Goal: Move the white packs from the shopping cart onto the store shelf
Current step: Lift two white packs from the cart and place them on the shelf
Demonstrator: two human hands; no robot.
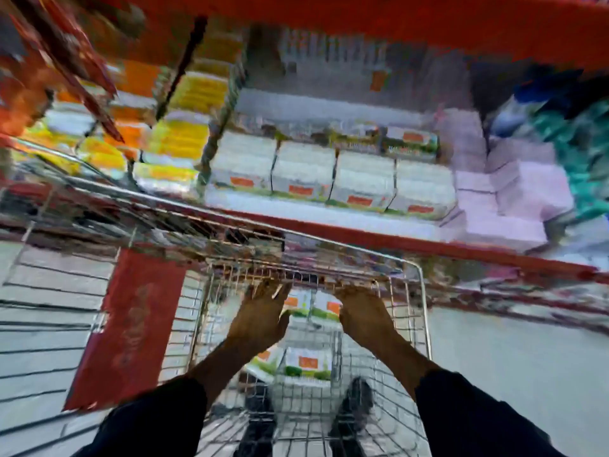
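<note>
The view is blurred by motion. Both my hands reach down into the wire shopping cart (pixel 423 311). My left hand (pixel 263 315) and my right hand (pixel 362 311) flank white packs (pixel 313 305) with orange labels and green edges, touching their sides. Whether the fingers are closed on them I cannot tell. More white packs (pixel 306 361) lie deeper in the cart. On the store shelf (pixel 329 219) ahead stands a row of several matching white packs (pixel 333 173), with more behind them.
The shelf has a red front edge (pixel 395 240). Pink packs (pixel 517 196) sit right of the white row, yellow and orange packs (pixel 184 133) to the left. A second wire cart with a red panel (pixel 131 324) stands at my left. My shoes (pixel 354 404) show below the cart.
</note>
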